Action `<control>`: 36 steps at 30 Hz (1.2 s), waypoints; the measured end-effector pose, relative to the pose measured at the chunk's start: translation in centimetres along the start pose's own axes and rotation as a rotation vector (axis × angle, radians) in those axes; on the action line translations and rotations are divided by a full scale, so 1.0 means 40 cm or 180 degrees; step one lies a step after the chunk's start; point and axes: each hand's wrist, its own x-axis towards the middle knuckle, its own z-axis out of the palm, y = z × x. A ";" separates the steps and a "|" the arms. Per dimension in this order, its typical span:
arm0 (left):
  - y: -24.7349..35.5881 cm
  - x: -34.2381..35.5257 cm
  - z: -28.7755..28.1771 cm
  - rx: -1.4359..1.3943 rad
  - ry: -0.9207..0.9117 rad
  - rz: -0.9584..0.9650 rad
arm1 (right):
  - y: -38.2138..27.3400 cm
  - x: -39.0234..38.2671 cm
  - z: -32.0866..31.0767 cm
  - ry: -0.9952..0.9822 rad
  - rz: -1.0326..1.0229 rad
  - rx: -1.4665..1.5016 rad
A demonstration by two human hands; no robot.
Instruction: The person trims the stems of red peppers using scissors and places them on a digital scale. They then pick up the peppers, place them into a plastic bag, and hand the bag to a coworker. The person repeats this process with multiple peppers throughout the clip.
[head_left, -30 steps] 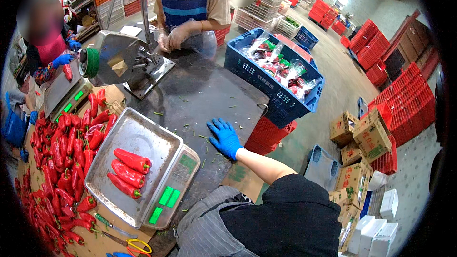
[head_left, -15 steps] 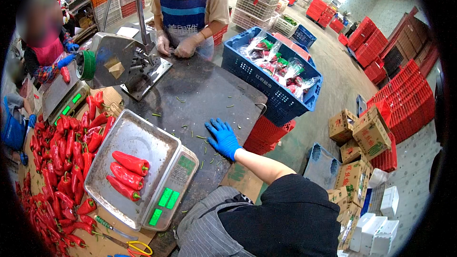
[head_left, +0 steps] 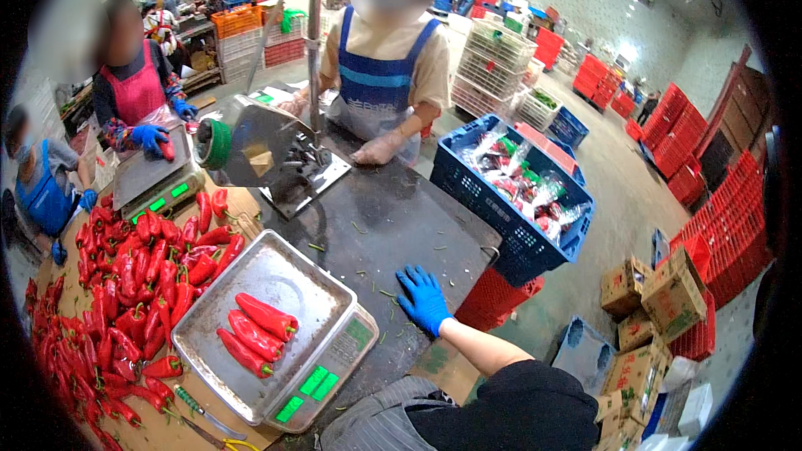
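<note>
My right hand [head_left: 423, 299], in a blue glove, rests flat on the dark tabletop [head_left: 418, 221], fingers spread, holding nothing. Bits of green stem lie around it. To its left stands a digital scale with a metal tray [head_left: 311, 282] and lit green displays [head_left: 319, 382]. Three red peppers [head_left: 257, 335] lie side by side on the tray. Left of the scale is a large heap of red peppers [head_left: 138, 284]. My left hand is out of view.
A knife [head_left: 209, 413] and yellow-handled scissors [head_left: 238, 444] lie near the scale. Across the table stand a taping device with green tape [head_left: 215, 144] and a person in a blue apron [head_left: 376, 75]. A blue crate [head_left: 501, 200] of bagged peppers sits right. Two co-workers are at far left.
The view has tilted up, showing more of the room. The co-worker opposite has moved their gloved hands apart. My right hand stays flat on the table; the peppers on the scale are unchanged.
</note>
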 end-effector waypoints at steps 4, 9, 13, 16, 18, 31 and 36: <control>0.017 0.005 -0.032 -0.0017 0.0028 -0.0134 | -0.002 0.000 -0.007 0.0024 0.0010 0.0008; -0.049 -0.011 0.065 -0.0824 0.0466 0.0197 | -0.001 0.007 -0.001 0.0060 -0.0004 0.0008; -0.023 -0.009 0.012 -0.0366 0.0266 0.0208 | -0.008 0.009 -0.013 0.0083 -0.0059 -0.0033; -0.018 -0.009 -0.022 -0.0321 0.0161 -0.0003 | -0.010 0.020 -0.002 0.0118 -0.0146 -0.0008; -0.054 -0.022 0.098 -0.2119 -0.0366 -0.0922 | 0.002 0.007 -0.007 0.0129 -0.0082 0.0150; 0.060 0.000 -0.076 -0.0625 -0.0983 -0.0817 | -0.001 0.007 0.005 0.0030 -0.0130 0.0167; 0.068 0.001 -0.078 -0.0596 -0.1023 -0.0848 | 0.000 0.010 0.002 0.0036 -0.0144 0.0142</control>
